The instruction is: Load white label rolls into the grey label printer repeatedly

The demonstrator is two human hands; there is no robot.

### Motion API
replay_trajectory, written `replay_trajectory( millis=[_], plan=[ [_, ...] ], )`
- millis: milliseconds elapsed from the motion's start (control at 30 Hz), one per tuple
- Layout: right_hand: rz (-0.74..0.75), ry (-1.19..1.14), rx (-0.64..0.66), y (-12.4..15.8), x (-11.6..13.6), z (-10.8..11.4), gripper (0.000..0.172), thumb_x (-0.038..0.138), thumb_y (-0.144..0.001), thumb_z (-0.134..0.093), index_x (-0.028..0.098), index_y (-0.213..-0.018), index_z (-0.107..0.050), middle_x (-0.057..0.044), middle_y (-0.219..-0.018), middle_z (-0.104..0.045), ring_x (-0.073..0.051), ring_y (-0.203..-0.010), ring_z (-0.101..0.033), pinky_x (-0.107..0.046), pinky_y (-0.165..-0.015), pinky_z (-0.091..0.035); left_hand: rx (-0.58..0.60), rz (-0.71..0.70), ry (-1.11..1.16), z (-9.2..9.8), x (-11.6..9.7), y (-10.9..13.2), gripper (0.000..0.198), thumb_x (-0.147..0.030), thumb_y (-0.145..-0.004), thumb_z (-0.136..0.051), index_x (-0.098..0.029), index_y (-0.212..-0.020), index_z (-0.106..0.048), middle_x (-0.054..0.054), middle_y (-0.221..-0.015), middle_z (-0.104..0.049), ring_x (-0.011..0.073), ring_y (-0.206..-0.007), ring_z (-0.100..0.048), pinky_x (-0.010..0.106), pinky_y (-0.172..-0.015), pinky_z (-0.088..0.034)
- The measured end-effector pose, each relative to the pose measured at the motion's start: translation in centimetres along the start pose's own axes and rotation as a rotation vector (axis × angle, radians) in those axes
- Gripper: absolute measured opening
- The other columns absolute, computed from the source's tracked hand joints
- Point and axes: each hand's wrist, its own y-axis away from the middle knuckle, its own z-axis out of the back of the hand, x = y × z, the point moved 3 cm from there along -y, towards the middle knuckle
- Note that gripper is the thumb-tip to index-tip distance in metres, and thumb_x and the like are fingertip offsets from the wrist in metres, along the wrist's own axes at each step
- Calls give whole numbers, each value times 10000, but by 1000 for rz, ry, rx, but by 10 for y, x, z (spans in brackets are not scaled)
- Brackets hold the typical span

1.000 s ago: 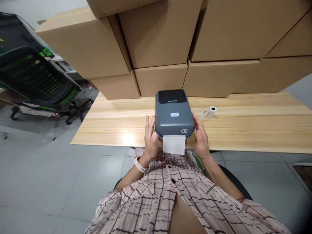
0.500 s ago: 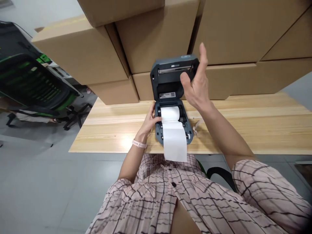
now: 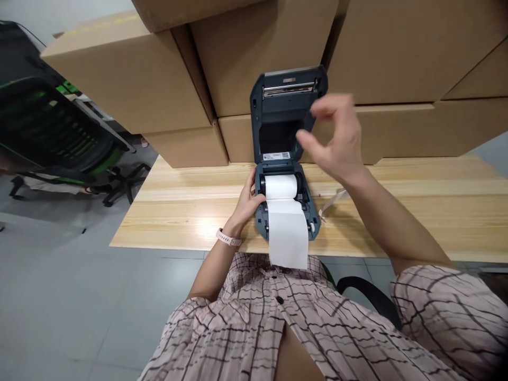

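Note:
A dark grey label printer [image 3: 260, 225] stands on the wooden table with its lid [image 3: 257, 114] raised and tipped back. Inside sits a white paper roll [image 3: 281, 187]. Its loose paper strip [image 3: 288, 238] runs forward over the printer's front and hangs past the table edge. My left hand [image 3: 246, 205] grips the printer's left side, thumb over the rim near the roll. To the right of the lid, my right hand [image 3: 339, 137] hovers in the air, slightly blurred. Its thumb and fingers are bent and apart, with nothing between them.
Large cardboard boxes [image 3: 130, 84] are stacked along the back of the wooden table [image 3: 190, 201]. A crumpled white strip [image 3: 332, 202] lies right of the printer. Off to the left stands a black and green office chair [image 3: 51, 127], with part of another person's leg and foot near it.
The printer's lid has swung further back. My right hand has come away from the lid's edge toward the right, its fingers now more bent. My left hand keeps its hold.

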Motion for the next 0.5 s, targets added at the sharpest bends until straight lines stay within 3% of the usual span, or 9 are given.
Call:
replay_trajectory(
  millis=[67,133,233,300,400,500],
  plan=[
    [60,-38,254,21,11,-11,324,490,-1015,-639,246,-1216,-710,-127,-1240,-766,-335,-1155,-714,-511,-1006,-565,-29,0,-47,0,-2,1,1101,-264,-726,-686,-219,-1743,-265,135,-1820,-352,358,-1623,-420,478,-1266,-441],
    [66,-29,541,37,18,-27,359,488,-1004,-631,214,-1220,-713,-146,-1236,-775,-356,-1152,-721,-491,-975,-552,-100,44,-162,2,-6,4,1080,-272,-738,-668,-208,-1741,-272,160,-1716,-504,336,-1431,-598,458,-1136,-515],
    [8,77,851,43,18,-49,553,542,-972,-645,192,-1400,-645,-191,-1316,-758,-418,-1211,-702,-503,-971,-527,-216,133,-415,6,-15,10,925,-297,-778,-674,-180,-1664,-439,106,-1193,-772,266,-983,-689,390,-879,-521],
    [-14,138,1011,40,16,-61,669,582,-945,-663,182,-1476,-594,-210,-1302,-764,-440,-1173,-713,-512,-962,-516,-205,170,-473,7,-19,11,798,-291,-797,-655,-161,-1577,-547,10,-822,-690,220,-772,-616,340,-745,-453],
    [-24,181,1146,34,13,-74,795,567,-888,-724,146,-1538,-542,-246,-1348,-752,-469,-1194,-716,-535,-984,-513,-108,190,-393,7,-18,10,796,-253,-794,-618,-157,-1580,-534,-64,-644,-542,177,-620,-511,299,-633,-361],
    [-65,149,1139,31,9,-76,926,526,-807,-797,144,-1596,-495,-244,-1385,-740,-479,-1245,-704,-563,-1017,-526,-73,182,-338,9,-15,7,860,-233,-784,-618,-158,-1630,-483,-75,-628,-539,158,-582,-481,285,-606,-339]
  ],
)
